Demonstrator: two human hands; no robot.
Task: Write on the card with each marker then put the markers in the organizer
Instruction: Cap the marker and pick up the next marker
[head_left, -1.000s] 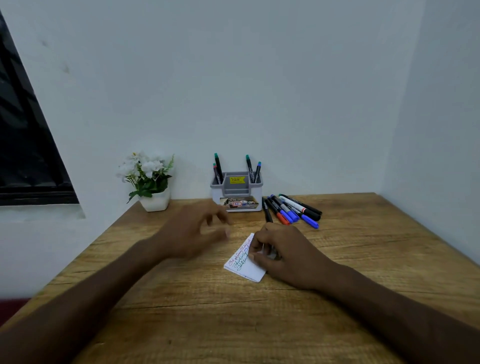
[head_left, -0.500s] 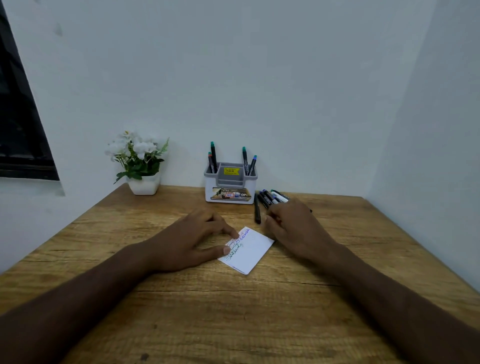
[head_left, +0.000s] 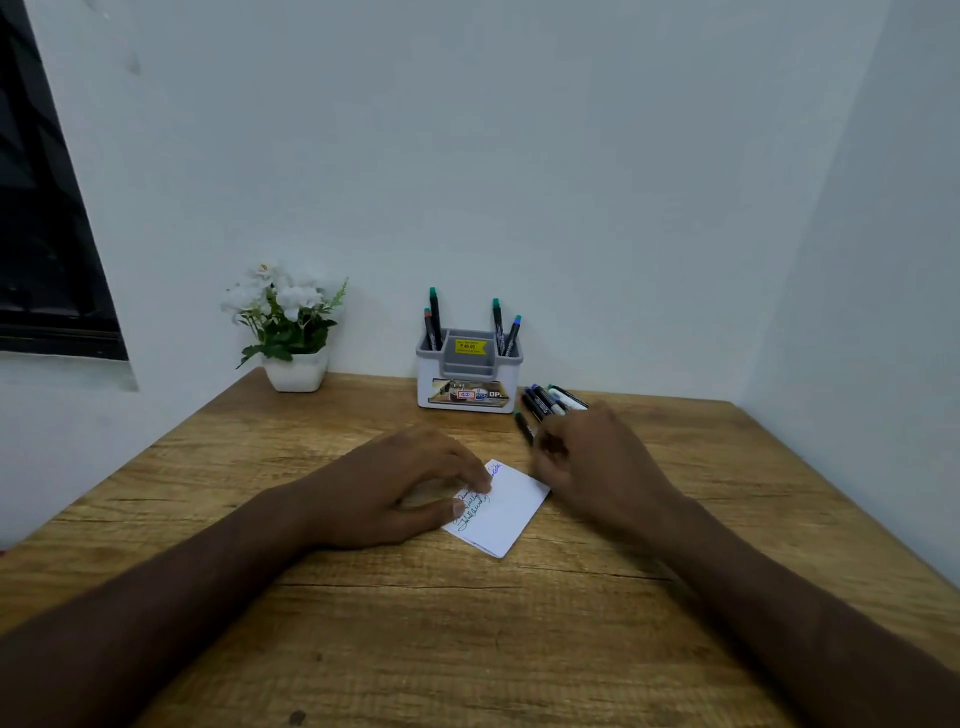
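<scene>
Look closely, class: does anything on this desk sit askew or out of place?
The white card lies turned at an angle to the wooden desk's edge, and several loose markers lie heaped beside the grey-and-white organizer.

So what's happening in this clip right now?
A person sits at a wooden desk. The left hand presses fingertips on a white card that carries several handwritten lines. The right hand reaches over the loose markers lying beside the organizer; its fingers are blurred, so a grip is unclear. Four markers stand in the organizer. A flower pot sits to the left.
</scene>
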